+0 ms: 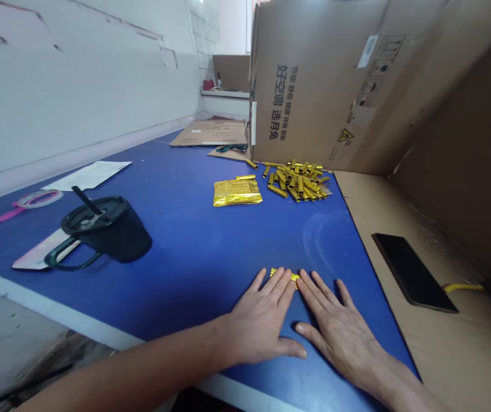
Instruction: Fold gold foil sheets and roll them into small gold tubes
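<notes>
A small piece of gold foil [293,277] lies on the blue table, partly covered by my fingers. My left hand [263,320] is flat with its fingers stretched out, the fingertips pressing on the foil. Beside it my right hand [335,323] also lies with fingers extended, its index fingertip at the foil's right end. Further back rests a flat stack of gold foil sheets [237,193], with a single gold roll [245,177] just behind it. To the right of the stack is a heap of short gold foil tubes [299,182].
A dark lidded mug [117,232] with a straw stands at left, near a tape roll [39,198] and white paper [88,175]. A large cardboard box [314,86] rises at the back. A black phone [412,272] lies on cardboard at right.
</notes>
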The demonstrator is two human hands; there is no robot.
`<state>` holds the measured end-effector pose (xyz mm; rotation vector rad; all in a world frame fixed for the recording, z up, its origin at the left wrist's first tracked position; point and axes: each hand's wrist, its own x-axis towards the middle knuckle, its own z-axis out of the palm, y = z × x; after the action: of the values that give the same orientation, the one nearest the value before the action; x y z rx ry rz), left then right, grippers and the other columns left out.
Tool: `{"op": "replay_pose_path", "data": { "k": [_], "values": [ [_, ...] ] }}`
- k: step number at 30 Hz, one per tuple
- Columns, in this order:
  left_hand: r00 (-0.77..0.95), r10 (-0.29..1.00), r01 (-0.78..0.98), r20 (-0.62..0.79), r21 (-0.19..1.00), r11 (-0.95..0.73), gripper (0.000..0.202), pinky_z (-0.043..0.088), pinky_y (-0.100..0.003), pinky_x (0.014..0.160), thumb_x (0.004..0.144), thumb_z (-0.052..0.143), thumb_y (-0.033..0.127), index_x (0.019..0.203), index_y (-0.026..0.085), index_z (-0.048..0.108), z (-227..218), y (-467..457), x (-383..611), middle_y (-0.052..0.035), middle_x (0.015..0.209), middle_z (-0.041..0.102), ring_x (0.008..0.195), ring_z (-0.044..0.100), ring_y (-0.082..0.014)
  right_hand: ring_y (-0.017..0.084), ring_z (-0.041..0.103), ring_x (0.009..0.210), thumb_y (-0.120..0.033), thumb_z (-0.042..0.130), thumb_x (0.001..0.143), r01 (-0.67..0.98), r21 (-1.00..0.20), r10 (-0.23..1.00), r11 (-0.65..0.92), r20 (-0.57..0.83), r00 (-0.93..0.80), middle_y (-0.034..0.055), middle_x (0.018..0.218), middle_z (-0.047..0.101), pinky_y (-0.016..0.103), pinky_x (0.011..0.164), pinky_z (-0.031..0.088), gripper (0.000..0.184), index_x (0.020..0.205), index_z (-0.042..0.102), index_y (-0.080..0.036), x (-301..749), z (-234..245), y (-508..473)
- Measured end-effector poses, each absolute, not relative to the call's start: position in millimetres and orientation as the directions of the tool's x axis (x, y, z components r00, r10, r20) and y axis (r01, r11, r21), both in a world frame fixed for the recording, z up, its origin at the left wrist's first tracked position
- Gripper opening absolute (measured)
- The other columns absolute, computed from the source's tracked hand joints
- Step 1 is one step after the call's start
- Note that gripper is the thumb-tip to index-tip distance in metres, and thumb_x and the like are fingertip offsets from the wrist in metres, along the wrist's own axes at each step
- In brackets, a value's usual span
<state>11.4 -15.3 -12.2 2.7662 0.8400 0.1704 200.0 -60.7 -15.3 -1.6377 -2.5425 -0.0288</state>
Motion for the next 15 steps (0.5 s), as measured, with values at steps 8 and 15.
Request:
{"op": "replay_pose_path", "data": {
  "k": [8, 15],
  "values": [
    [0.824, 0.564, 0.534, 0.053, 0.259, -0.805, 0.091, 0.003, -0.044, 0.103, 0.072, 0.021, 0.073, 0.135, 0.006, 0.013, -10.8, -17.2, 11.3, -0.0168, 0.141, 0.012, 0.13, 0.003, -0.0259, 0.026, 0.019, 0.127, -0.055, 0.027, 0.083, 0.917, -0.013, 0.917, 0.398, 0.046, -0.397, 0.0134, 0.138, 0.025, 0.055, 0.099, 0.02, 0.068, 0.134, 0.025, -0.01, 189.3, -13.7, -63.4],
    [0.821, 0.57, 0.548, 0.037, 0.23, -0.804, 0.087, 0.005, -0.049, 0.102, 0.074, 0.019, 0.071, 0.135, 0.009, 0.014, -9.5, -9.5, -5.0, -0.0154, 0.141, 0.014, 0.13, 0.007, -0.0255, 0.028, 0.023, 0.126, -0.054, 0.03, 0.083, 0.913, 0.002, 0.909, 0.408, 0.095, -0.406, 0.0114, 0.138, 0.025, 0.058, 0.096, 0.022, 0.064, 0.134, 0.024, -0.015, 191.6, -15.4, -62.6]
  ]
}}
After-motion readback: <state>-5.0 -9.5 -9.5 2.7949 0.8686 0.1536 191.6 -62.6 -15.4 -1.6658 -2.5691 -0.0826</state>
